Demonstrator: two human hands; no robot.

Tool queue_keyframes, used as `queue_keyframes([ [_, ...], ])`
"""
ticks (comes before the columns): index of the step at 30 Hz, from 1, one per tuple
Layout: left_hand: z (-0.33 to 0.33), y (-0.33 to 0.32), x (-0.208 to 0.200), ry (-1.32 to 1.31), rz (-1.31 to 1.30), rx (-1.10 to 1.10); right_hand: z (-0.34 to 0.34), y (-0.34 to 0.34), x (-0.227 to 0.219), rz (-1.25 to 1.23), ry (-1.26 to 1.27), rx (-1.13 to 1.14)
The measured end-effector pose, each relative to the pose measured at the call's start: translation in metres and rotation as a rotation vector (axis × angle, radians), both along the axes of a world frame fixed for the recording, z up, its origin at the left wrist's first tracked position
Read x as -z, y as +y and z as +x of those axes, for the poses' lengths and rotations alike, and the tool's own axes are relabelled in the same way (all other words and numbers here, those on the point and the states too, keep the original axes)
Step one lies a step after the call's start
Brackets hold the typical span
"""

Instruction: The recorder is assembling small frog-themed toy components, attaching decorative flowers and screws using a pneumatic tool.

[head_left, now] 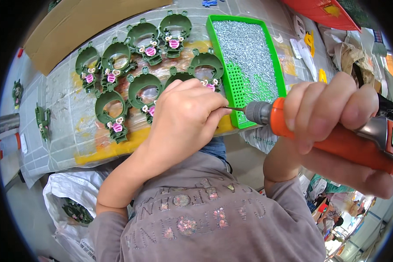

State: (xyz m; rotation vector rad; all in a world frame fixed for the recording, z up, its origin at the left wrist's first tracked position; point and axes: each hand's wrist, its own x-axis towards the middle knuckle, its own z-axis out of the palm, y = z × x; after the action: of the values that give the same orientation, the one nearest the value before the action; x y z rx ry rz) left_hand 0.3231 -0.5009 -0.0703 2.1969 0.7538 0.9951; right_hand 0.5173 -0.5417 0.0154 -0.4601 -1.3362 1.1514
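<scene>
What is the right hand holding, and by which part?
The right hand holds the power driver by its orange body, behind the grey collar.

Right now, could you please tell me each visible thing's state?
Orange driver: held, bit pointing left
Left hand: pinched at bit's tip
Right hand: gripping the driver
Green tray: part-filled, some holes bare
Small metal pieces: loose, heaped
Hollow green parts: spread on table
White sack: open, green pieces inside
</scene>
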Motion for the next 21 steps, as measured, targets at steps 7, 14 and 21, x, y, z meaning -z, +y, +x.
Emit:
queue_keyframes([
  [7, -0.024, -0.003, -0.003, 0.04, 0.039, -0.061, -0.028, 0.008, -0.009, -0.005, -0.032, -0.064],
  [14, -0.056, -0.011, -0.004, 0.106, 0.083, -0.16, -0.069, 0.028, -0.011, -0.008, -0.051, -0.162],
  [21, -0.084, -0.019, -0.002, 0.112, 0.117, -0.308, -0.106, 0.039, -0.006, -0.009, -0.053, -0.247],
])
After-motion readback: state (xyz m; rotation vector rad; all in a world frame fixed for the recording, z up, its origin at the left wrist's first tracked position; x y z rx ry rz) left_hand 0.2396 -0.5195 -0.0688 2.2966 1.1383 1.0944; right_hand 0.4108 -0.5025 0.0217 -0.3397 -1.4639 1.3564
